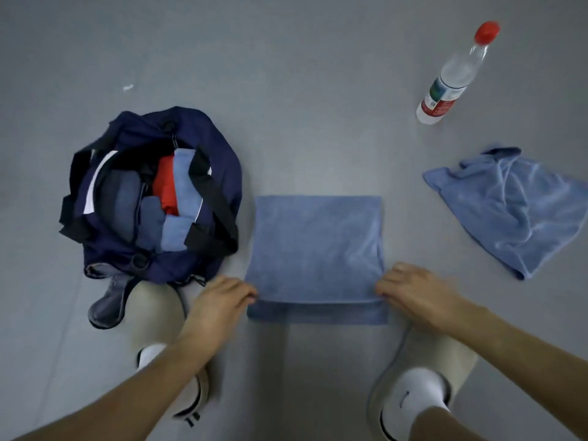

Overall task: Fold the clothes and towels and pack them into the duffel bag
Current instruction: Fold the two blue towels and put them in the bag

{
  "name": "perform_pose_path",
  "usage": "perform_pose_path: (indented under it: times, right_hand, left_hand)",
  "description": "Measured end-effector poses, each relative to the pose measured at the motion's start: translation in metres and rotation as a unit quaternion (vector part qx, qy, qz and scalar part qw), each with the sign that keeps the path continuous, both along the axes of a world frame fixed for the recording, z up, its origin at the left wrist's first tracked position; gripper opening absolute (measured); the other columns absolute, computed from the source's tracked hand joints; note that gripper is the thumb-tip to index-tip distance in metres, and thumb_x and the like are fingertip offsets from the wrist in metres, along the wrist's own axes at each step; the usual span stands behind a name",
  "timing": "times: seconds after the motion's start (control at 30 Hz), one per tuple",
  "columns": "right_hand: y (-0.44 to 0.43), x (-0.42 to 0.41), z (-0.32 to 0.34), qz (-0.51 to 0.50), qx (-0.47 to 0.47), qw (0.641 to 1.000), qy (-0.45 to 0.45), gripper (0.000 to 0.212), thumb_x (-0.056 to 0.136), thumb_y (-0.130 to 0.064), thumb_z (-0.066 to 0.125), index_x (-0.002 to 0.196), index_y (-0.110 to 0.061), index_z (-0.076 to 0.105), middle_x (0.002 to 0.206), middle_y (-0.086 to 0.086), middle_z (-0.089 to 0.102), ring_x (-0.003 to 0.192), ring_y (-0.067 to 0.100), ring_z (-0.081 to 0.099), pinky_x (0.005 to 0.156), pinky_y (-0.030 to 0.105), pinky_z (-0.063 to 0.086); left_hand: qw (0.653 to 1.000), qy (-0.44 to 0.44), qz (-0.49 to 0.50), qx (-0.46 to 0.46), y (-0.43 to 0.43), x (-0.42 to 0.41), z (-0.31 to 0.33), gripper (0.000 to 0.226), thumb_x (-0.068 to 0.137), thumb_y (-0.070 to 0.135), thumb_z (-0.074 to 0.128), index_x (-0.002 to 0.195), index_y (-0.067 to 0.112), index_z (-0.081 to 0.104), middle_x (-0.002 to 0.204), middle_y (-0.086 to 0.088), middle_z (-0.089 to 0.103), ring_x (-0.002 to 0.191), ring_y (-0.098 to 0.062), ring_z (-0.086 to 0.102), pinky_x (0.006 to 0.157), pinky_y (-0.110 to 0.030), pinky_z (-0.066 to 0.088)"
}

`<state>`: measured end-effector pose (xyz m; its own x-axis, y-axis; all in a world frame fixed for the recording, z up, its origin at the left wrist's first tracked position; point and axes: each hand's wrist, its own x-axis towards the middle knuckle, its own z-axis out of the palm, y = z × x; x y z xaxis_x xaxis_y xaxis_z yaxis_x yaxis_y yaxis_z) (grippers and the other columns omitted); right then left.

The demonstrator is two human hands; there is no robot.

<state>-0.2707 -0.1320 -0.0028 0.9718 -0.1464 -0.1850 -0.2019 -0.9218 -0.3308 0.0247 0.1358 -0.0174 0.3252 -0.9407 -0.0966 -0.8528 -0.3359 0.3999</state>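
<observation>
Lying flat on the floor (318, 90), the blue towel (318, 246) has its upper layer's near edge running left to right between the left hand (219, 300) and right hand (413, 294), whose curled fingers pinch its two corners, with the open duffel bag (219, 173) nearer the left.

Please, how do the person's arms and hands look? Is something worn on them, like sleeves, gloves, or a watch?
Both arms are bare up to the frame edge: no sleeve shows on the left forearm or the right forearm. The left hand and right hand wear no gloves, and no watch, bracelet or ring is visible.
</observation>
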Motion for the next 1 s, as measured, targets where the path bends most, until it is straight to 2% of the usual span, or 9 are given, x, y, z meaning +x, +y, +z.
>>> perform_pose_path:
  times: [0.17,0.27,0.4,0.5,0.6,0.67,0.8,0.93,1.0]
  right_hand:
    - [0.031,-0.015,-0.051,0.024,0.041,0.995,0.092,0.019,0.064,-0.030,0.074,0.077,-0.032,0.059,0.071,-0.011,0.057,0.065,0.015,0.058,0.062,0.025,0.046]
    - [0.028,-0.004,-0.055,0.009,0.069,0.987,0.146,0.019,0.078,-0.048,0.060,0.083,-0.029,0.062,0.081,-0.007,0.061,0.078,0.017,0.061,0.076,0.030,0.049]
    - [0.001,0.052,-0.066,-0.103,0.036,0.994,0.025,0.055,0.097,-0.057,0.038,0.124,-0.018,0.066,0.124,0.004,0.065,0.112,0.026,0.062,0.098,0.040,0.053]
    - [-0.026,0.089,-0.088,-0.154,-0.009,0.986,0.070,0.073,0.098,-0.062,0.027,0.148,-0.012,0.046,0.154,0.012,0.044,0.142,0.035,0.041,0.112,0.052,0.038]
    - [-0.048,0.090,-0.105,-0.164,-0.034,0.979,0.119,0.077,0.096,-0.064,0.025,0.151,-0.013,0.042,0.157,0.011,0.039,0.144,0.034,0.037,0.109,0.061,0.039]
    - [-0.059,0.084,-0.110,-0.153,-0.053,0.978,0.129,0.075,0.096,-0.063,0.024,0.153,-0.015,0.038,0.159,0.008,0.036,0.146,0.033,0.034,0.110,0.062,0.036]
    - [-0.073,0.087,-0.112,-0.180,-0.057,0.974,0.123,0.071,0.098,-0.059,0.020,0.156,-0.018,0.033,0.162,0.008,0.031,0.149,0.033,0.029,0.114,0.061,0.031]
    - [-0.084,0.083,-0.112,-0.189,-0.058,0.971,0.134,0.070,0.099,-0.058,0.014,0.159,-0.023,0.022,0.165,0.006,0.023,0.151,0.033,0.023,0.116,0.062,0.024]
    - [-0.091,0.084,-0.107,-0.199,-0.044,0.970,0.132,0.067,0.100,-0.055,0.010,0.159,-0.024,0.020,0.166,0.006,0.020,0.152,0.031,0.020,0.118,0.058,0.022]
  left_hand:
    - [0.988,-0.018,-0.137,0.074,0.019,-0.005,-0.041,0.022,0.086,0.041,0.052,0.083,0.031,0.071,0.081,0.014,0.065,0.076,-0.014,0.060,0.071,-0.023,0.043]
    - [0.984,-0.020,-0.145,0.103,0.005,-0.002,-0.049,0.031,0.086,0.059,0.053,0.090,0.036,0.073,0.090,0.019,0.064,0.086,-0.011,0.058,0.073,-0.028,0.049]
    - [0.996,-0.035,-0.080,0.021,-0.063,0.004,-0.063,0.048,0.103,0.045,0.035,0.123,0.019,0.070,0.123,-0.003,0.065,0.109,-0.028,0.064,0.091,-0.042,0.054]
    - [0.994,-0.036,-0.041,0.091,-0.117,0.007,-0.084,0.059,0.103,0.045,0.028,0.156,0.020,0.031,0.161,-0.013,0.031,0.147,-0.034,0.030,0.118,-0.050,0.028]
    - [0.985,-0.051,-0.004,0.165,-0.147,0.010,-0.103,0.071,0.097,0.062,0.012,0.158,0.031,-0.004,0.167,-0.008,-0.005,0.154,-0.031,-0.002,0.123,-0.051,0.002]
    - [0.981,-0.074,-0.009,0.180,-0.160,0.011,-0.106,0.074,0.093,0.068,0.003,0.157,0.034,-0.012,0.165,-0.006,-0.019,0.153,-0.029,-0.013,0.123,-0.051,-0.006]
    - [0.981,-0.098,-0.039,0.161,-0.179,0.021,-0.096,0.072,0.097,0.064,0.007,0.160,0.029,0.002,0.167,-0.010,-0.004,0.154,-0.032,-0.001,0.123,-0.053,0.002]
    - [0.973,-0.088,-0.059,0.206,-0.179,0.051,-0.093,0.065,0.102,0.058,0.010,0.158,0.033,-0.008,0.167,-0.005,-0.013,0.154,-0.025,-0.009,0.125,-0.048,0.000]
    - [0.979,-0.084,-0.073,0.168,-0.182,0.064,-0.088,0.058,0.106,0.049,0.022,0.160,0.027,0.014,0.167,-0.010,0.010,0.153,-0.031,0.013,0.123,-0.049,0.016]
